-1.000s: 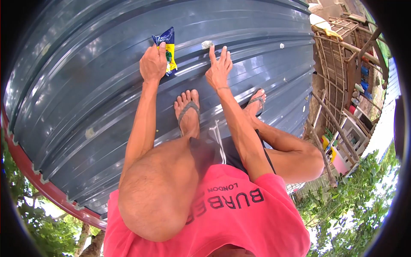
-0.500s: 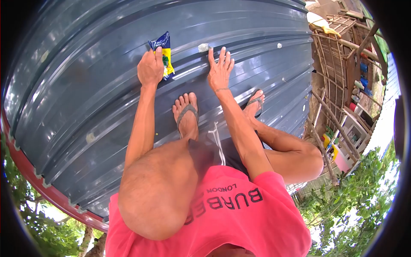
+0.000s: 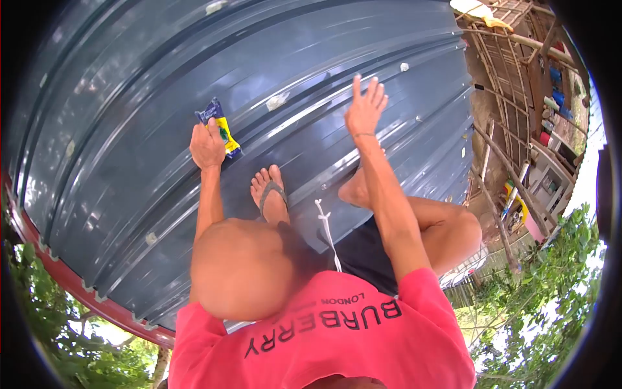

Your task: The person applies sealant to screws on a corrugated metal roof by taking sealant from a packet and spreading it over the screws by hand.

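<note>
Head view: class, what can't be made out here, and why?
All in the head view:
Part of the packet: covered by the left hand.
The packet's wording: too small and blurred.
The left elbow: behind the left knee.
Part of the right foot: behind the right forearm.

Small print on the packet: we can't read it. Left hand covers part of it; most of that hand's fingers we can't see. Right forearm hides part of the right foot; raised knee blocks some left arm. Bottom edge cuts the pink shirt, top edge the metal sheet.
</note>
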`<state>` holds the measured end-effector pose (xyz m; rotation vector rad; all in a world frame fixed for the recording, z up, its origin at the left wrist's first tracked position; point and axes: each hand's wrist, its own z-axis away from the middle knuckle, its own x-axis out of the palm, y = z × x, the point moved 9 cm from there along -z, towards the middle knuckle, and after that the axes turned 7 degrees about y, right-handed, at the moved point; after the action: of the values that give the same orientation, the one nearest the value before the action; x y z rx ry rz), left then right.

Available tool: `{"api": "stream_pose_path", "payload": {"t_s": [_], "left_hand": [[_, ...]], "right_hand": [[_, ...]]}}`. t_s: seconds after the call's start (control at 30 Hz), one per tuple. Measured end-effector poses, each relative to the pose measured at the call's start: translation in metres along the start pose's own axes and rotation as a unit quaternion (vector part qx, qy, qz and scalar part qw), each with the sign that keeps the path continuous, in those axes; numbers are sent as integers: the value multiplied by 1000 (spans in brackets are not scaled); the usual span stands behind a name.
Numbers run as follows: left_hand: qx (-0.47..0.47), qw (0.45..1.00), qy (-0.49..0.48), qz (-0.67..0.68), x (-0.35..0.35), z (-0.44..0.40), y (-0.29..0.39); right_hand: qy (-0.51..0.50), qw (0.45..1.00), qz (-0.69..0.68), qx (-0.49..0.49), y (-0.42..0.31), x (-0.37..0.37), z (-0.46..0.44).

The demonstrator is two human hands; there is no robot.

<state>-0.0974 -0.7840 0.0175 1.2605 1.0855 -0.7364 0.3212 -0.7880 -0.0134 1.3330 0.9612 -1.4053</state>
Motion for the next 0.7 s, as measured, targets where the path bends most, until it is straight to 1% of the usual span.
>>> {"api": "stream_pose_path", "payload": {"t_s": [0.03,0.1,0.13,0.17,0.2,0.23,0.27,0.3,0.33,0.37,0.4,0.47,0.5,0.57,0.6,0.67,0.7], "left_hand": [[-13,999,-27,-14,3,-2,-2],[-102,986,-88,98,20,-7,-30],[-146,969,-120,157,24,-13,-36],[-215,916,-193,276,23,-14,-24],[-202,910,-238,275,17,-19,-12],[-176,917,-248,259,9,-26,5],[-207,898,-262,288,-5,-29,36],[-183,902,-267,287,-19,-34,64],[-181,895,-283,295,-19,-34,80],[-141,902,-307,269,-21,-36,99],[-133,893,-334,269,-34,-34,128],[-69,902,-349,246,-48,-32,171],[-67,898,-359,245,-57,-27,194],[-66,896,-375,227,-84,-17,233],[-64,898,-366,233,-93,-11,241],[-80,890,-343,290,-124,5,257],[-89,891,-353,270,-139,14,256]], "right_hand": [[-11,1000,7,10,37,-15,-8],[-17,997,24,75,132,-40,-26],[-36,992,-11,118,179,-68,-29],[-53,985,-42,161,222,-100,-31],[-57,972,-91,207,260,-130,-26],[-56,956,-135,254,301,-163,-16],[-51,936,-176,301,344,-200,-3],[-56,949,-126,284,362,-248,12],[-51,948,-120,290,385,-284,34],[-47,947,-116,297,408,-313,60],[-40,945,-114,303,429,-347,86],[3,948,-75,310,461,-428,128],[22,948,-60,311,471,-461,146],[18,938,-48,343,505,-513,184],[12,933,-50,357,519,-530,202],[-6,923,-38,382,547,-545,240],[-41,911,-42,408,554,-544,258]]}}
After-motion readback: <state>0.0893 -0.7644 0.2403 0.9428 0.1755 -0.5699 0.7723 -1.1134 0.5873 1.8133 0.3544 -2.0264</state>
